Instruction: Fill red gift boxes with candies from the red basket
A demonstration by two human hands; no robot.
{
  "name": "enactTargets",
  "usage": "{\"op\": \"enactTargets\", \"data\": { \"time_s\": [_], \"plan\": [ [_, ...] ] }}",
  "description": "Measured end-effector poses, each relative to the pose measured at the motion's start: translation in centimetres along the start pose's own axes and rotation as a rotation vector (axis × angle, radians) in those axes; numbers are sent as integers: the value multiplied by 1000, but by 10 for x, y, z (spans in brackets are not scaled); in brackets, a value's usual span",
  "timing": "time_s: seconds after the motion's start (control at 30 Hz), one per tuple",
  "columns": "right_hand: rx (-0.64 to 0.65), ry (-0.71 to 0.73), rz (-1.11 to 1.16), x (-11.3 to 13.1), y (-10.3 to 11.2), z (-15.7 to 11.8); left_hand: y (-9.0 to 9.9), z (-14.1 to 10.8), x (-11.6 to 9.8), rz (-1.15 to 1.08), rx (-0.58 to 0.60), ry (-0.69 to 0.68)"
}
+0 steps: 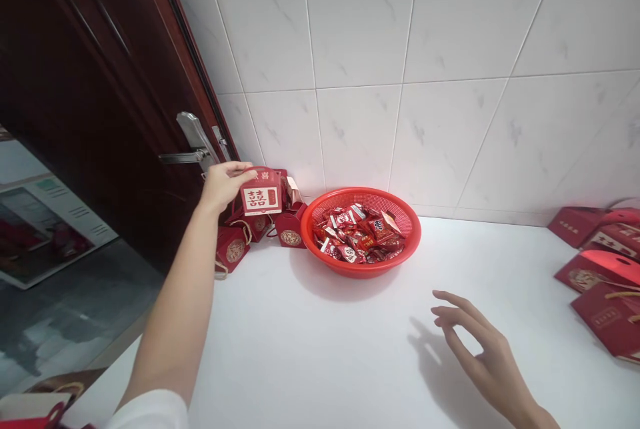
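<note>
At the back left of the white table, my left hand (227, 185) pinches the top of a small red box (261, 197) with a cream label bearing dark characters. Other small red boxes (234, 249) with round gold emblems and cord handles stand just below and beside it. My right hand (483, 345) hovers over the front right part of the table, fingers curved and apart, holding nothing. Between the hands, nearer the wall, sits a red plastic basket (410, 242) filled with red wrapped packets (357, 235).
Several red boxes or bags (607, 312) lie at the table's right edge. A tiled wall (365, 135) rises behind the white table (310, 349). On the left is a dark red door (100, 82) with a metal handle (183, 157). Red items (30, 415) show at bottom left.
</note>
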State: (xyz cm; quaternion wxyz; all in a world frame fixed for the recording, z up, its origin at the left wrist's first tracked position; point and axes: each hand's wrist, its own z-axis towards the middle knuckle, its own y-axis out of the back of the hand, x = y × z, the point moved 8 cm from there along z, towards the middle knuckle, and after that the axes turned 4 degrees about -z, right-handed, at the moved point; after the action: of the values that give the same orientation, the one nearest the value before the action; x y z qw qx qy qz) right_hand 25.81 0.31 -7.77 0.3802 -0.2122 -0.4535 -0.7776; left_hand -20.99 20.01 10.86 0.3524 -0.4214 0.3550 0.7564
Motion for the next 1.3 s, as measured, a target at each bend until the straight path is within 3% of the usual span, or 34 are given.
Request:
{"op": "enactTargets", "data": {
  "time_s": [0.17,0.23,0.3,0.37,0.47,0.6,0.7,0.8,1.0,1.17,1.3],
  "plan": [
    [22,18,24,5,1,3,0,-37,-52,-246,197,-101],
    [33,-25,59,6,0,4,-11,-61,-65,-344,348,-148],
    [53,-108,110,5,-2,3,-28,-91,-72,-403,515,-184],
    [81,-202,177,2,-7,2,-55,-131,-72,-393,757,-191],
    [95,-227,314,8,-14,2,-94,-197,-68,-346,1084,-214],
    [129,-136,467,28,-21,3,-125,-266,-62,-218,1282,-423],
    [162,-140,422,35,-26,2,-138,-287,-51,-215,1301,-475],
    [150,-180,301,33,-29,0,-144,-292,-39,-196,1278,-467],
    [104,-199,173,26,-30,0,-140,-286,-34,-175,1224,-362],
    [63,-260,235,26,-28,5,-144,-288,-30,-149,1271,-281],
    [102,-246,260,34,-35,10,-153,-287,-22,-37,1221,-161]
  ]
}}
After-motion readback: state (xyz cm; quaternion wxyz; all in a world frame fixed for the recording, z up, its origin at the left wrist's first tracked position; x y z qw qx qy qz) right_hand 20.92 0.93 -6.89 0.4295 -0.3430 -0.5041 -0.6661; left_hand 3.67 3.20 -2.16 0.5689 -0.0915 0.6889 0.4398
